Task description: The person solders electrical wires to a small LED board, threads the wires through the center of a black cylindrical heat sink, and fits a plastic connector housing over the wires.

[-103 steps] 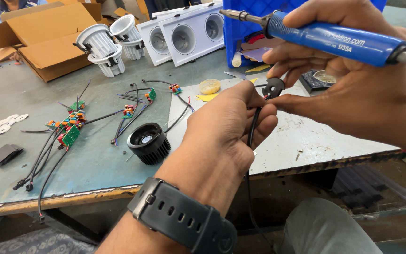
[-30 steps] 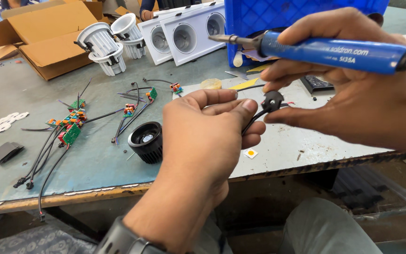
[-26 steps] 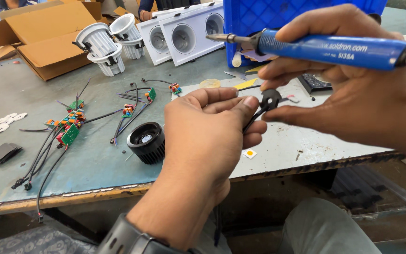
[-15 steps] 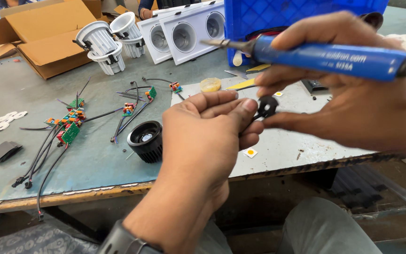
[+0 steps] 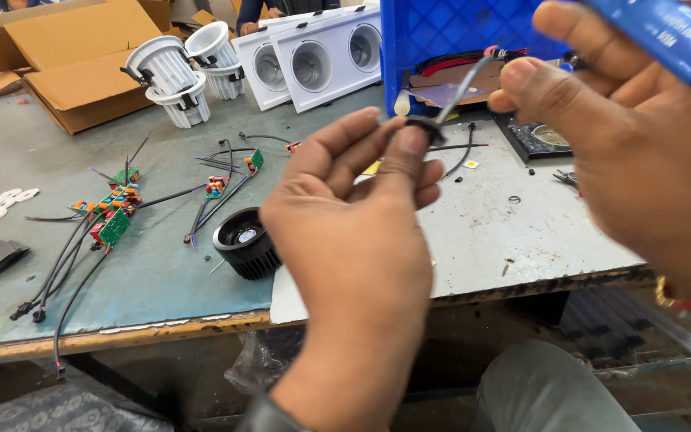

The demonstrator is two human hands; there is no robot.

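Two hands work above the table (image 5: pixel 521 232): left hand (image 5: pixel 353 232) pinches a small black ring (image 5: pixel 424 126) at its fingertips, steadying it; right hand (image 5: pixel 641 152) grips a blue tool (image 5: pixel 665 32) and pinches the ring's wire (image 5: pixel 465 84).

I see a grey-green workbench (image 5: pixel 161 280) with a white sheet (image 5: pixel 521 232) at right. On it: black round housing (image 5: pixel 243 242) centre, wired circuit boards (image 5: pixel 109 216) left, white lamp housings (image 5: pixel 173 68) and cardboard box (image 5: pixel 65 60) upper left, blue crate (image 5: pixel 441 32) at top.
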